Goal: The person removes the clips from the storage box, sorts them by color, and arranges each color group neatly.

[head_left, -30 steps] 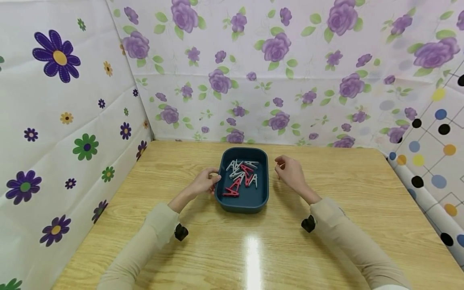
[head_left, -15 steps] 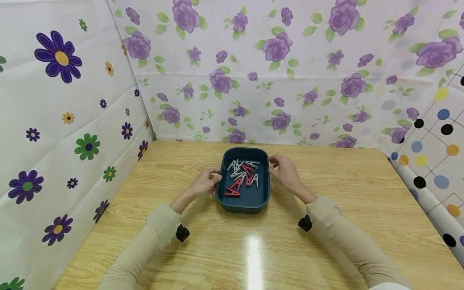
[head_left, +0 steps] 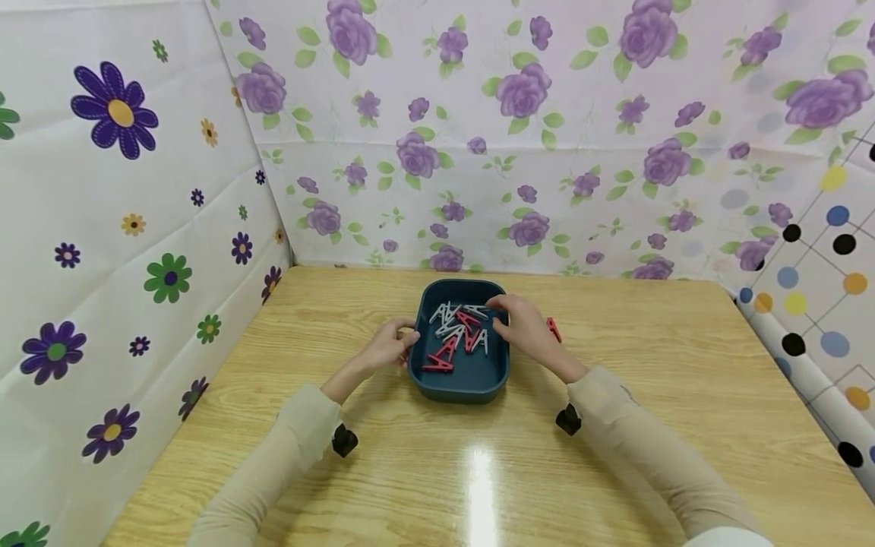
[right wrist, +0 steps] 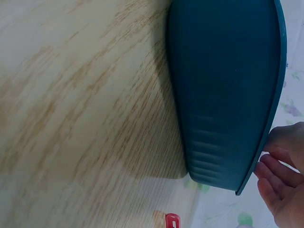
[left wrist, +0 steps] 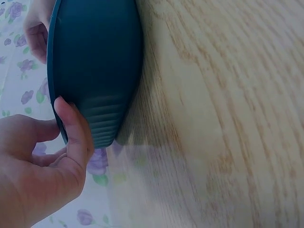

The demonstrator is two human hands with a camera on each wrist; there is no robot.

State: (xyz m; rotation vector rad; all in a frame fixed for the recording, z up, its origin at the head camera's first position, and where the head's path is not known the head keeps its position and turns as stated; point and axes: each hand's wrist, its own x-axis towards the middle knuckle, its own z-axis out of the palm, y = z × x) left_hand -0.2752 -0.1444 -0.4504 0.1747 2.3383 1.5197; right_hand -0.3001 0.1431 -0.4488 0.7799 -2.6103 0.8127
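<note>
We see the left hand (head_left: 387, 346) pinching the left rim of a dark blue plastic tray (head_left: 459, 394), its fingers on both sides of the wall. The right hand (head_left: 529, 327) reaches over the opposite rim, fingers relaxed and slightly bent, and we can make out nothing between them. Inside the tray, white clothespins (head_left: 451, 330) and red clothespins (head_left: 439, 368) lie tangled, some overlapping and partly hiding each other. A lone red clothespin (head_left: 554, 329) lies outside the tray, past the right hand. The tray has rounded corners, a smooth matte skin and shallow ribs pressed into its outer wall. It rests on a tabletop (head_left: 342, 494) of pale, streaky wood grain whose glossy finish catches a bright streak of light. Behind, we find a creased white rose-print cloth (head_left: 465, 205); a daisy-print cloth (head_left: 123, 304) hangs on the left and a dotted cloth (head_left: 813, 304) on the right.
</note>
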